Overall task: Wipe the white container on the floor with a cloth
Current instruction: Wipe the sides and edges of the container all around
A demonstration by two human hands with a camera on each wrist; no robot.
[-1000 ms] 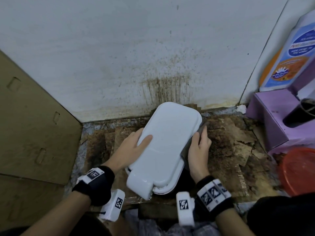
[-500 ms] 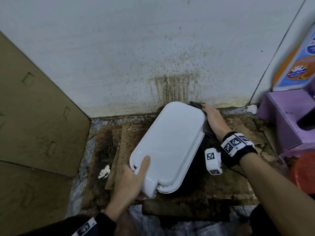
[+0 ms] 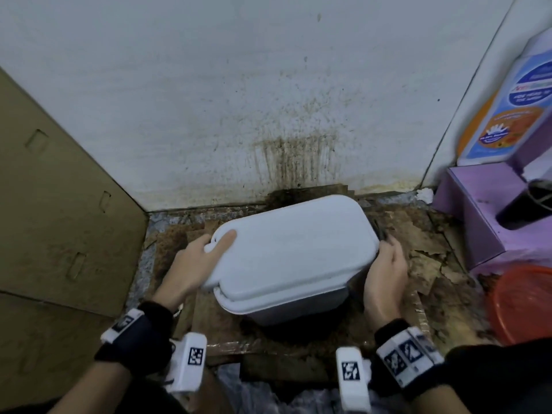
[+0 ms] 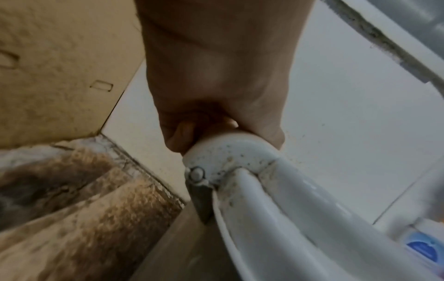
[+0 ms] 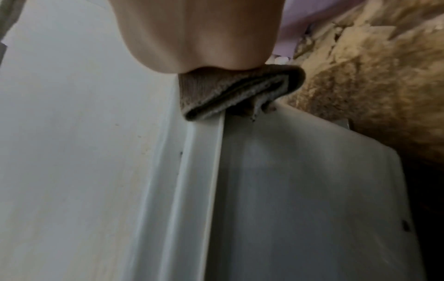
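The white container (image 3: pixel 292 252) stands on the dirty floor with its lid closed, lying nearly crosswise in front of the stained wall. My left hand (image 3: pixel 194 264) grips its left end, thumb on the lid and fingers curled under the speckled hinge knob (image 4: pixel 228 152). At the container's right side my right hand (image 3: pixel 385 273) holds a folded dark cloth (image 3: pixel 378 231) against the wall and rim. In the right wrist view the cloth (image 5: pixel 235 91) bulges out beneath the hand (image 5: pixel 197 34), which hides the fingers, and sits on the container's rim edge (image 5: pixel 206 152).
A brown cardboard panel (image 3: pixel 59 204) leans at the left. To the right stand a purple box (image 3: pixel 478 210) with a dark object (image 3: pixel 525 204) on it, a labelled bottle (image 3: pixel 507 115) and an orange basin (image 3: pixel 525 303). Torn, soiled cardboard (image 3: pixel 424 258) covers the floor.
The container has swung from a diagonal to nearly crosswise. My right hand came back from the far end to the right side with the cloth; my left hand followed the hinge end leftward.
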